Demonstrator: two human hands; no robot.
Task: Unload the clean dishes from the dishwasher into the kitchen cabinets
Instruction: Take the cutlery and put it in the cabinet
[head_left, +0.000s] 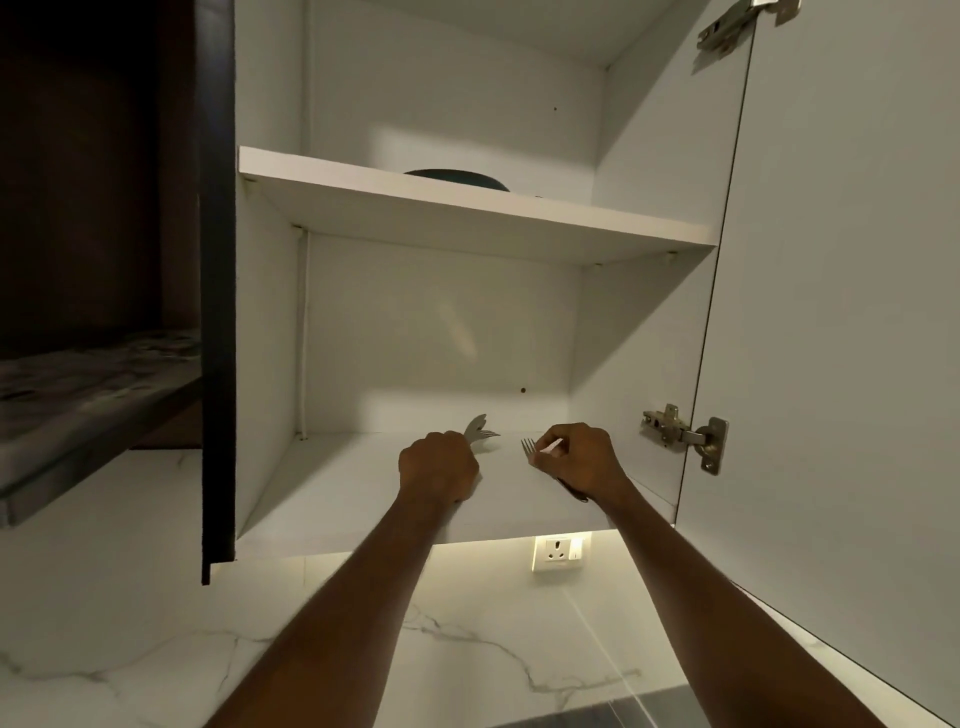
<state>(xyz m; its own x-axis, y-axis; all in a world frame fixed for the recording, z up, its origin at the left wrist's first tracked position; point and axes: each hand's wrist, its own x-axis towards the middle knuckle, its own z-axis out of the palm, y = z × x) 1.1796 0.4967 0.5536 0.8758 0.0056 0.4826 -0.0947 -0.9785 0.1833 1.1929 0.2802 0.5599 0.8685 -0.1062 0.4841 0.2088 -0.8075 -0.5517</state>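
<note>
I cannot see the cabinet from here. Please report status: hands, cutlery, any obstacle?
Left hand grips cutlery; right hand holds fork. Both over lower shelf, not released. Dark dish on upper shelf. Nothing blocking.

no legible txt, no labels, no nos.
</note>
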